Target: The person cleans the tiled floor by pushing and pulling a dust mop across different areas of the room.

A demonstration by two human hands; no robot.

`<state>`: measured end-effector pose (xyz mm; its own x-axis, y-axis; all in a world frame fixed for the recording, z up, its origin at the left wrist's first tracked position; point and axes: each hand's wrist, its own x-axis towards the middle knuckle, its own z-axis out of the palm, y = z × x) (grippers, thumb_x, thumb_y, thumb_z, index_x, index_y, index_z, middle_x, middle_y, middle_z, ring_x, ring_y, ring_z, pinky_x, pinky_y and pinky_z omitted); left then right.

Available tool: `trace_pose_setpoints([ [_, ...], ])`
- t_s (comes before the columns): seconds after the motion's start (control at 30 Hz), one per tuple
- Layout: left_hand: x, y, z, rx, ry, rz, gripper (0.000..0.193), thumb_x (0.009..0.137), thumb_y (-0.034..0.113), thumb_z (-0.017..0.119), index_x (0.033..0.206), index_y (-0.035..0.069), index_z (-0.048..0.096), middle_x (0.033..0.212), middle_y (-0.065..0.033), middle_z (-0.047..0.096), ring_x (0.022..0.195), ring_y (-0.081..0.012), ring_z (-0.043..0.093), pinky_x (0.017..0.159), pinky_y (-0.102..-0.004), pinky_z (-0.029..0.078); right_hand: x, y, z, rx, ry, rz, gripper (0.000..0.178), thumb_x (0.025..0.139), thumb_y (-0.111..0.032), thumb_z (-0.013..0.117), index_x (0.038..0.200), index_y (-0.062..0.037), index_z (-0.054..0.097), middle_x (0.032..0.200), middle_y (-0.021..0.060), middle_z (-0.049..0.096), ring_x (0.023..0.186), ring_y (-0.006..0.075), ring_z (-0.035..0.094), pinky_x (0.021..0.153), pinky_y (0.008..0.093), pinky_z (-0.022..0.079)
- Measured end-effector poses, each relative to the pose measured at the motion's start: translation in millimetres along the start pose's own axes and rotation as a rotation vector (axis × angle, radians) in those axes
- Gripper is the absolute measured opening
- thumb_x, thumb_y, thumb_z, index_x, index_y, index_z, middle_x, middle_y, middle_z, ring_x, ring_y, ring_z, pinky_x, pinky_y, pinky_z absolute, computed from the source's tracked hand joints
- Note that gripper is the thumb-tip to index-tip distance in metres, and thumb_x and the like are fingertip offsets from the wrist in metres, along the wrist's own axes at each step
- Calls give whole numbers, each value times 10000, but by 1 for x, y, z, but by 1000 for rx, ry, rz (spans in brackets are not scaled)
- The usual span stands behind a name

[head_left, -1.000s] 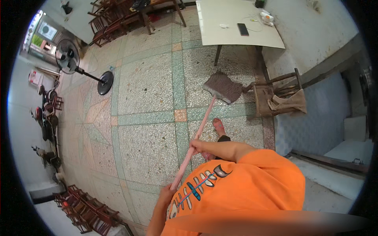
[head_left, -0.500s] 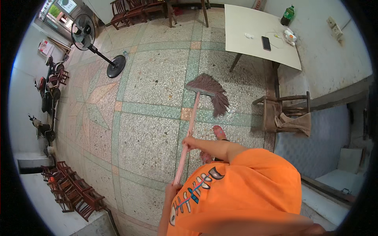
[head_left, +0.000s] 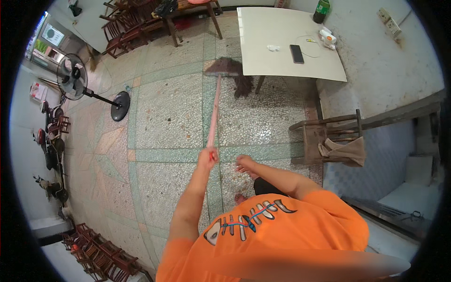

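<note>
A mop with a long pink handle (head_left: pixel 214 113) reaches away from me across the speckled floor. My left hand (head_left: pixel 207 159) is wrapped round the near end of that handle. The dark, shaggy mop head (head_left: pixel 229 68) lies on the floor beside the near left side of the pale table (head_left: pixel 263 44), its strands trailing to the right. Off the handle, my right hand (head_left: pixel 245 164) hangs in the air just right of the left one, holding nothing, with its fingers loosely apart.
A wooden chair (head_left: pixel 315 144) with a cloth on it stands at the right. The standing fan (head_left: pixel 120 106) is at the left. Wooden chairs (head_left: pixel 129 28) line the far side, and parked scooters (head_left: pixel 51 152) the left wall. A phone (head_left: pixel 297 54) and a green bottle (head_left: pixel 321 11) are on the table.
The mop head has moved farther away, up to the table. My left arm has stretched forward with the handle, and my right hand has let go of it.
</note>
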<state>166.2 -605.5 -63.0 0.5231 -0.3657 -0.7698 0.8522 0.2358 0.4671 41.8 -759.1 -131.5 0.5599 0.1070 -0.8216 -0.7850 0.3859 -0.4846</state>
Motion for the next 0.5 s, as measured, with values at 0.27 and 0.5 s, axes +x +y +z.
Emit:
trace_pose_setpoints([
  [0.27, 98, 54, 73, 51, 2, -17, 90, 749, 51, 477, 675, 51, 424, 493, -19, 386, 415, -129, 381, 383, -267, 339, -7, -4, -91, -23, 117, 6, 362, 716, -59, 575, 1049, -36, 434, 797, 148, 575, 582, 250, 592, 475, 346, 489],
  [0.5, 25, 2, 16, -26, -7, -71, 38, 741, 41, 496, 751, 44, 459, 496, 5, 380, 403, -107, 383, 379, -265, 343, -9, 1, -62, -105, 141, 47, 291, 753, -90, 535, 1028, -36, 459, 830, 156, 583, 575, 240, 589, 474, 348, 490],
])
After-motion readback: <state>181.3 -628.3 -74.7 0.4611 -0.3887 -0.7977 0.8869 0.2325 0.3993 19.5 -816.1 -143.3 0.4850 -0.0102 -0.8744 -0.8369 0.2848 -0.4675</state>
